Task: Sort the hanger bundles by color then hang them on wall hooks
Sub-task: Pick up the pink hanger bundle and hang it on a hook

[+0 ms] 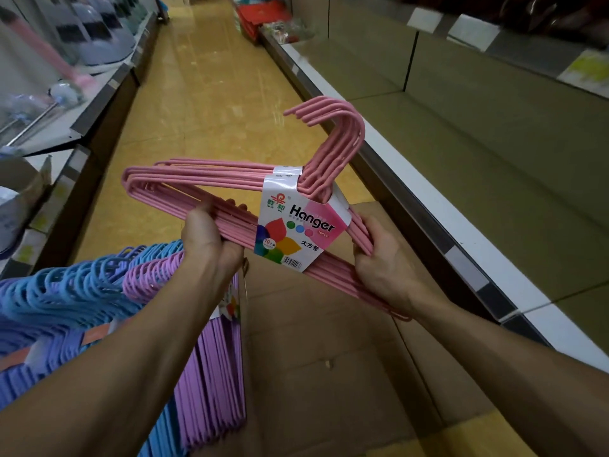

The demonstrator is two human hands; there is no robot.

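Above the cardboard box [329, 341], my left hand [206, 237] and right hand [379, 258] clamp curled fingers round the pink hanger bundle [211, 183].

1. Overall dim, warm yellow cast; light comes from overhead, far down the aisle.
2. Glare patch on the glossy floor [211, 44] at top centre.
3. Left shelf goods [82, 37] heavily smeared by motion blur; price tags [474, 29] upper right also soft.
4. Pink hanger bundle [230, 192] and its label [300, 225] sharp, text readable.
5. Wide-angle distortion: right shelf edge [412, 199] bows, forearms stretched at the bottom corners.
6. Cardboard box [329, 341] in soft shadow, no hard edges.
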